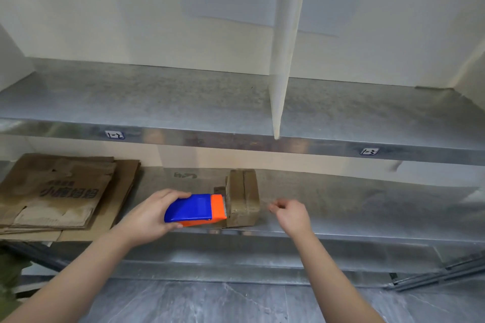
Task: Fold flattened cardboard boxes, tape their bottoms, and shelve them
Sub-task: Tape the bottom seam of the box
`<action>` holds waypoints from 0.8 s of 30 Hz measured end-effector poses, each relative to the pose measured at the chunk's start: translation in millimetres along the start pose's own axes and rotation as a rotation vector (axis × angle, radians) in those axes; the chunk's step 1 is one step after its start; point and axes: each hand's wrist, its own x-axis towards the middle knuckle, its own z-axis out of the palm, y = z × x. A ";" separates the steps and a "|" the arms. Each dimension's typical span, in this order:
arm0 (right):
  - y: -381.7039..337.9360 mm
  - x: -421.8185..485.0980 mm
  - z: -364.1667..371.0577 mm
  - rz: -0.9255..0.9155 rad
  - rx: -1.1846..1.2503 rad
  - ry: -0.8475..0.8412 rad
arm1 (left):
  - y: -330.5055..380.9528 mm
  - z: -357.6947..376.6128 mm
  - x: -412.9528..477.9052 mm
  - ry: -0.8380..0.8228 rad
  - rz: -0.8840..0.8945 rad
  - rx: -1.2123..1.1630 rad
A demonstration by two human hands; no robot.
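Head view: left hand (149, 214) fingers grasp tape dispenser (194, 208) touching box (242, 196); right hand (292, 215) fingers curl beside box, grasp unclear.

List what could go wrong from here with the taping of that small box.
1. Neither hand holds the small box, which sits near the front of the shelf. The tape dispenser in the left hand could shove it askew or off.
2. The right hand seems to pinch clear tape, which is hard to see. It could slip or stick crooked.
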 end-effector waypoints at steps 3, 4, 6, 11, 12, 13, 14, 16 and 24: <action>3.6 4.2 2.2 0.042 -0.072 -0.038 | 3.4 3.2 10.5 -0.012 -0.013 0.024; 5.5 5.9 2.5 0.056 -0.085 -0.053 | 3.7 3.8 13.8 -0.020 -0.019 0.034; 7.4 10.3 5.1 0.075 -0.082 -0.078 | 3.8 4.5 19.7 -0.042 -0.031 0.051; 4.2 21.5 21.4 0.103 -0.029 -0.154 | 1.0 3.4 26.8 -0.085 -0.086 0.080; 4.1 23.0 25.4 0.113 0.008 -0.162 | 1.4 4.7 27.8 -0.093 -0.092 0.082; 3.9 24.1 29.4 0.125 0.046 -0.164 | 2.2 6.5 28.6 -0.100 -0.095 0.081; 3.6 24.8 33.0 0.134 0.077 -0.161 | 3.1 8.3 29.5 -0.105 -0.098 0.077; 4.1 26.5 39.7 0.136 0.103 -0.151 | 4.4 10.6 31.2 -0.108 -0.104 0.073; 9.5 12.9 48.4 -0.055 0.156 0.079 | 7.5 12.0 29.9 -0.063 -0.071 0.080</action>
